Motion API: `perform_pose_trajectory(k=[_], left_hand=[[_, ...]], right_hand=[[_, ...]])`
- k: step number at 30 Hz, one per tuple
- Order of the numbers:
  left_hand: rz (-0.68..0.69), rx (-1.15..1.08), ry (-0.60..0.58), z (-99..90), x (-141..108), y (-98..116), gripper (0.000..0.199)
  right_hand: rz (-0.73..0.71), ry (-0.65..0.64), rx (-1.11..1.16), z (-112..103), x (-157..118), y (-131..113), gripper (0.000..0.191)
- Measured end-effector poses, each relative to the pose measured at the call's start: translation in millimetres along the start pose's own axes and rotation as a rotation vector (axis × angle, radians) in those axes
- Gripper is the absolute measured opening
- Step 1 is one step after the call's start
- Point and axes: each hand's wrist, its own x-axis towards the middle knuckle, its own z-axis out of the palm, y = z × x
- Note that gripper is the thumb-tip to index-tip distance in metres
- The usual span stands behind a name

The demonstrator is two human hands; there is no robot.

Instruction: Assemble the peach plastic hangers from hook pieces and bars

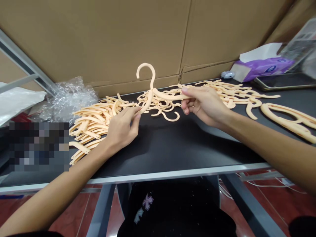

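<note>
From where I stood, the left hand (124,126) and right hand (206,105) each pinched one arm of a hanger (152,91) above the table (158,148); loose hooks (170,120) lay toward the table's back.

Diffuse light; soft shadows on tabletop (160,151); edges stretched.

The hanger (151,90) seems of smooth, matt plastic; the desk (158,151) is smooth, its edge (158,174) metal; the cardboard (111,39) is matt, the plastic film (71,100) glossy
</note>
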Motion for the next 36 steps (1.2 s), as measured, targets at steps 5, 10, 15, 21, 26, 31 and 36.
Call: perform_pose_trajectory(k=[5, 10, 15, 21, 26, 31, 36], left_hand=[[0.027, -0.011, 0.033, -1.3, 0, 4, 0.025], [0.026, -0.014, 0.069, 1.0, -1, 3, 0.023], [0.026, -0.026, 0.069, 0.8, 0, 1, 0.024], [0.009, -0.038, 0.082, -0.3, 0, 3, 0.024], [0.081, -0.044, 0.128, 0.1, 0, 7, 0.024], [0.13, -0.097, 0.13, 2.6, -2, 10, 0.027], [0.14, -0.106, 0.112, 2.3, -1, 11, 0.03]], right_hand=[[-0.038, -0.037, 0.011, -2, 0, 4, 0.034], [0.007, -0.164, -0.056, 1, -4, 11, 0.029], [-0.004, -0.219, -0.175, 1, -5, 16, 0.028], [-0.067, -0.342, -0.336, 0, -6, 17, 0.033], [-0.135, -0.396, -0.525, 2, -10, 21, 0.029], [-0.337, -0.318, -0.699, 7, -17, 22, 0.025], [-0.424, -0.274, -0.837, 6, -18, 22, 0.025]])
